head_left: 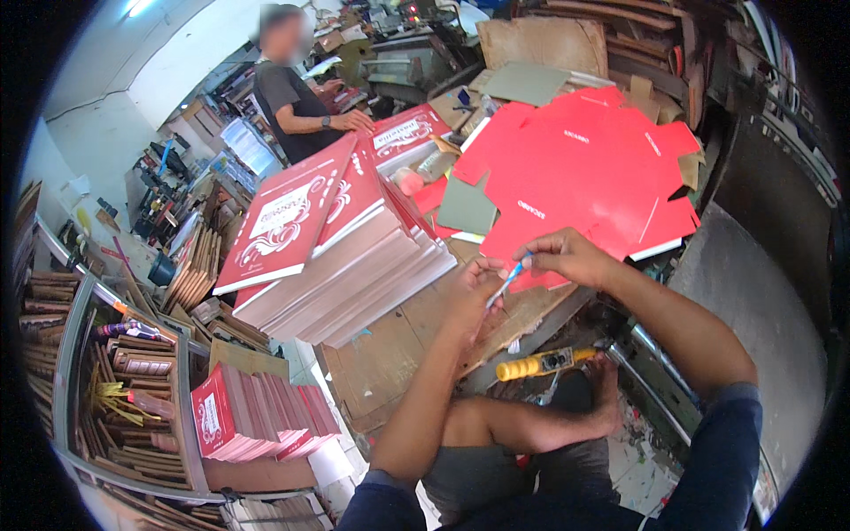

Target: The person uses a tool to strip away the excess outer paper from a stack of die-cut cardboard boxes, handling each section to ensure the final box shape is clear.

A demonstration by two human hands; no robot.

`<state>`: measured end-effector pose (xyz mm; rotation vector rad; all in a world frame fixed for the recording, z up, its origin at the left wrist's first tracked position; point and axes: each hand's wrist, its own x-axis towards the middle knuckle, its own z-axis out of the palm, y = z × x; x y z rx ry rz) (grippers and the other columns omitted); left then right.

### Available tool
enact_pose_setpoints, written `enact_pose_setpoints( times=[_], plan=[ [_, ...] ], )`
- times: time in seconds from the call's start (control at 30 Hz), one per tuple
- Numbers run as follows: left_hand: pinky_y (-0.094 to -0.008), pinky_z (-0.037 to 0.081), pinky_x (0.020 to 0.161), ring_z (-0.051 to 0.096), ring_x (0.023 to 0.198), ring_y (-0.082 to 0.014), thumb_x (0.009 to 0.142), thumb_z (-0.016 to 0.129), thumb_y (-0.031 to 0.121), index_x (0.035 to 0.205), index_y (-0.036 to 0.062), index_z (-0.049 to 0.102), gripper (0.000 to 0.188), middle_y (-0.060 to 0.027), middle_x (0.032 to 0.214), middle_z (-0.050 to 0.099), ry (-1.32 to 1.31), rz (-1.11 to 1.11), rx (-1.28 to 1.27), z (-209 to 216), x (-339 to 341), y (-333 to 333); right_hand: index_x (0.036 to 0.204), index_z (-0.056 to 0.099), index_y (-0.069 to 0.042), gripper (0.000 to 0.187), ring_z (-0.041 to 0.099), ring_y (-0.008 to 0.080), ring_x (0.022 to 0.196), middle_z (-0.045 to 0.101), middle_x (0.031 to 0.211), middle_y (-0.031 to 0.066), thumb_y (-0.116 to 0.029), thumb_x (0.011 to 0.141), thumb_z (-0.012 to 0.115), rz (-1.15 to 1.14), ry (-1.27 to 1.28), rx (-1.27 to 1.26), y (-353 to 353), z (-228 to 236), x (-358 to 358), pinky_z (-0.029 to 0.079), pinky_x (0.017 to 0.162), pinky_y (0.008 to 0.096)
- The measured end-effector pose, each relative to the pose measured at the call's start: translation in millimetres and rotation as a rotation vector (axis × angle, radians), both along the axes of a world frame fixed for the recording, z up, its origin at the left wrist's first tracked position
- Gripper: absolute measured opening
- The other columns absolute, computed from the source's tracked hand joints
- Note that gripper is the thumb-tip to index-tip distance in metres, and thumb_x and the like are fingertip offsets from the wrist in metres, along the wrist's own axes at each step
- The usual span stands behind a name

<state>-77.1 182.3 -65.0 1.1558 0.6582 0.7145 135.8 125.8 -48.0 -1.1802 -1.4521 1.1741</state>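
In front of my chest I hold a slim blue-and-white, pen-like stick (506,282), tilted between both hands; its exact kind is too small to make out. My left hand (481,285) closes its fingers round the lower, whitish end. The fingertips of my right hand (567,255) pinch the upper blue end. Just beyond my hands lies a pile of flat red die-cut card sheets (575,177). To the left of my hands rises a tall stack of red-and-white printed card sheets (354,257), the top one lying askew.
The worktable's brown board (381,372) ends just ahead of my legs. A yellow ribbed handle (522,367) juts out below my hands, near my foot. Dark machinery (753,265) stands at the right. A co-worker (292,97) stands across the table. Lower left, more red stacks (257,416) sit beside shelves.
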Motion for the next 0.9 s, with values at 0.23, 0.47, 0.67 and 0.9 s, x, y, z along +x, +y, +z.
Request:
enact_pose_setpoints(
  times=[0.23,0.47,0.67,0.9],
  plan=[
    [-0.022,0.043,0.059,0.054,0.07,-0.0066,0.093,0.063,0.025,0.106,0.0044,0.059,0.025,-0.0037,0.086,0.065,0.105,-0.048,0.175,-12,4,0,0.112,0.068,-0.002,0.025,0.057,0.0053,0.083,0.068,0.092,-0.0003,-0.011,0.09,0.063,-0.016,-0.063,0.035,2,-12,3,0.045,0.072,0.0227],
    [-0.0236,0.042,0.059,0.054,0.07,-0.0076,0.093,0.064,0.027,0.105,0.0041,0.06,0.027,-0.0028,0.085,0.063,0.152,-0.066,0.271,-15,1,2,0.114,0.066,-0.001,0.025,0.06,0.0073,0.087,0.069,0.096,0.0028,-0.014,0.092,0.062,-0.022,-0.081,-0.001,-3,-3,-4,0.048,0.077,0.0245],
    [-0.0242,0.041,0.057,0.052,0.066,-0.0067,0.092,0.063,0.028,0.101,0.0043,0.062,0.025,-0.0006,0.075,0.061,0.203,-0.078,0.453,-25,2,6,0.109,0.068,-0.002,0.024,0.06,0.0081,0.086,0.069,0.094,0.002,-0.018,0.092,0.065,-0.024,-0.119,-0.023,2,-16,3,0.048,0.079,0.0256],
    [-0.0253,0.042,0.057,0.053,0.065,-0.0068,0.093,0.062,0.029,0.1,0.0042,0.063,0.026,-0.001,0.073,0.062,0.206,-0.061,0.492,-11,-2,-3,0.109,0.068,-0.003,0.023,0.06,0.0078,0.086,0.068,0.092,0.0007,-0.018,0.092,0.065,-0.019,-0.169,-0.052,-1,-11,-1,0.048,0.079,0.0258]
  ],
)
